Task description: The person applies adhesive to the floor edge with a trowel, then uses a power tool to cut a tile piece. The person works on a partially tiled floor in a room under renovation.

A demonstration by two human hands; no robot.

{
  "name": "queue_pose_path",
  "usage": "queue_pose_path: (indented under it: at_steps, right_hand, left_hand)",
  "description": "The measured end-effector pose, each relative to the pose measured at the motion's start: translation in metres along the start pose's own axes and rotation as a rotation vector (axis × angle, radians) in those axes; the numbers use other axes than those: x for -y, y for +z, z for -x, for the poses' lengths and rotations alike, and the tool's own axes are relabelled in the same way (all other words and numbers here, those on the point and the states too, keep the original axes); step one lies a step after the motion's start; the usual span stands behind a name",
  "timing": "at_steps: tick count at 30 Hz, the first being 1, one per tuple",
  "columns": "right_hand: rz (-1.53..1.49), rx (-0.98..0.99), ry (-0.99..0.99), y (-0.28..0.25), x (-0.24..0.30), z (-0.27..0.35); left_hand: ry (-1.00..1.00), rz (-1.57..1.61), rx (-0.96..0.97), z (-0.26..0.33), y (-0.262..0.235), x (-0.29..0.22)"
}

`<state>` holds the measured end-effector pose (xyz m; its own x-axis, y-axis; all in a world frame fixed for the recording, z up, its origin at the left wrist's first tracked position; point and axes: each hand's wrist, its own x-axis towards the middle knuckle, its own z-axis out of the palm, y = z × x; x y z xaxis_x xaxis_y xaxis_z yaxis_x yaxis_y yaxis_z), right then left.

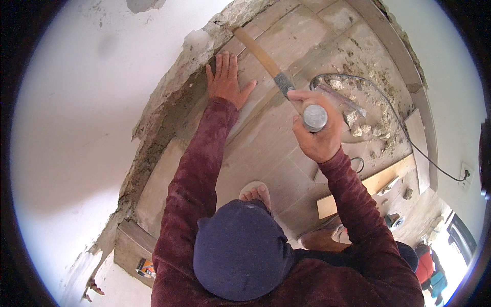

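My right hand (325,138) is wrapped round the head end of a hammer (262,57). Its round metal face points up, and its wooden handle reaches away to the upper left, the tip close to the broken wall base. My left hand (225,77) lies flat with fingers spread on a floor tile (273,41), beside the rough gap along the wall. Among crumbs of mortar, just beyond my right hand, rests a chisel-like metal bar (341,99).
Broken mortar lumps (358,123) litter the floor at right. A black cable (391,105) curves across to a wall socket (464,174). Near my right forearm lie a wooden plank (376,183) and a loose tile strip (418,148). The left wall's edge (169,102) is chipped.
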<state>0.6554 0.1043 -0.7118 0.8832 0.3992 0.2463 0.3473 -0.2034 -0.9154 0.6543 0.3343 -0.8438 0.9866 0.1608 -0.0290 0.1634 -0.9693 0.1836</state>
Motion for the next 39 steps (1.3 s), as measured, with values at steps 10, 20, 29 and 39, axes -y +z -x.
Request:
queue_pose_path:
  at_steps: [10,20,29,39]
  right_hand:
    - [0.042,-0.015,0.029,-0.009,0.014,-0.002]
    - [-0.019,0.005,-0.022,0.0,-0.001,0.005]
    - [-0.016,0.054,0.026,0.01,-0.014,-0.001]
    - [-0.043,0.021,-0.084,0.008,-0.019,0.005]
  left_hand:
    - [-0.053,0.242,-0.127,0.012,0.016,0.033]
    - [-0.2,-0.125,-0.046,0.008,0.01,0.008]
    - [-0.187,-0.095,0.026,0.006,-0.001,0.01]
    - [-0.191,-0.14,0.048,0.005,0.0,0.014]
